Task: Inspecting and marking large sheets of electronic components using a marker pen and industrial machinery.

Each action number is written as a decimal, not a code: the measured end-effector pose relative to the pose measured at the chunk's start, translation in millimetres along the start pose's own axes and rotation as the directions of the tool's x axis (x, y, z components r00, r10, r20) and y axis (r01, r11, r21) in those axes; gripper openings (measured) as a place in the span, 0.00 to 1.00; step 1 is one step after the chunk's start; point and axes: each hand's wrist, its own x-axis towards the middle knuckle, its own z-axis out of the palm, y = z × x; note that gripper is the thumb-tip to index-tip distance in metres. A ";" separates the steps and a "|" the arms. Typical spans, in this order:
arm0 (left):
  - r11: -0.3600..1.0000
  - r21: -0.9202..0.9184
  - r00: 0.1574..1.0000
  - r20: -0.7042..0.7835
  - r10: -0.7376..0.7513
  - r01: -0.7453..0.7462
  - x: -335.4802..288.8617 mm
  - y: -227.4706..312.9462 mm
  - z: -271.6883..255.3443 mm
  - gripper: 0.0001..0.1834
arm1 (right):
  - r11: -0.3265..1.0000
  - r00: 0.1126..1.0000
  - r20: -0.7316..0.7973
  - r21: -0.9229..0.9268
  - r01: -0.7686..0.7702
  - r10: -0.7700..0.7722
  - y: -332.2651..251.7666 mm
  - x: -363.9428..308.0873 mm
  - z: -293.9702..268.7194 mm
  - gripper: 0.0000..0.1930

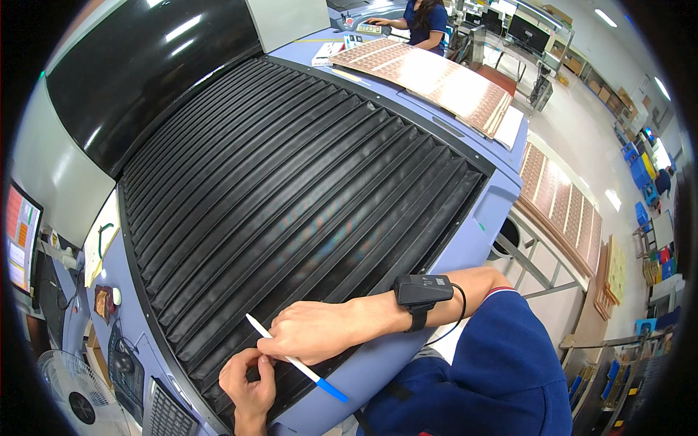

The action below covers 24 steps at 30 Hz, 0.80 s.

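Note:
My right hand (305,333) is closed in a loose fist around a white pen (308,372) with a blue end. The pen slants across the hand, its white end pointing up and left. Just below, my left hand (249,381) has its thumb and fingers curled together, their tips against the right hand's fingers. Whatever those fingertips may hold is hidden. Both hands are over the near edge of a black pleated bellows cover (291,196) on a large machine. A black device (422,291) with a cable is strapped to my right wrist.
Coppery patterned panels (429,76) lie on the machine's far right edge. More panels (560,200) are stacked on a stand at right. A keyboard (169,413), a fan (81,407) and a monitor (23,240) are at left. Another person (427,23) works at the far end.

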 end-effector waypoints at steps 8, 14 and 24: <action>1.000 0.002 1.000 0.002 -0.003 0.003 -1.7 -1.5 -0.1 0.05 | 1.000 1.000 -0.020 0.002 0.025 -0.025 1.7 -0.4 1.7 0.09; 1.000 0.007 1.000 0.010 -0.001 0.001 -1.3 -1.5 0.1 0.05 | 1.000 0.999 -0.028 -0.005 0.026 -0.026 1.6 -0.7 2.2 0.09; 1.000 0.015 1.000 0.005 0.009 -0.009 -0.1 1.1 -0.7 0.06 | 1.000 0.999 -0.021 -0.002 0.025 -0.025 0.9 -0.5 1.8 0.08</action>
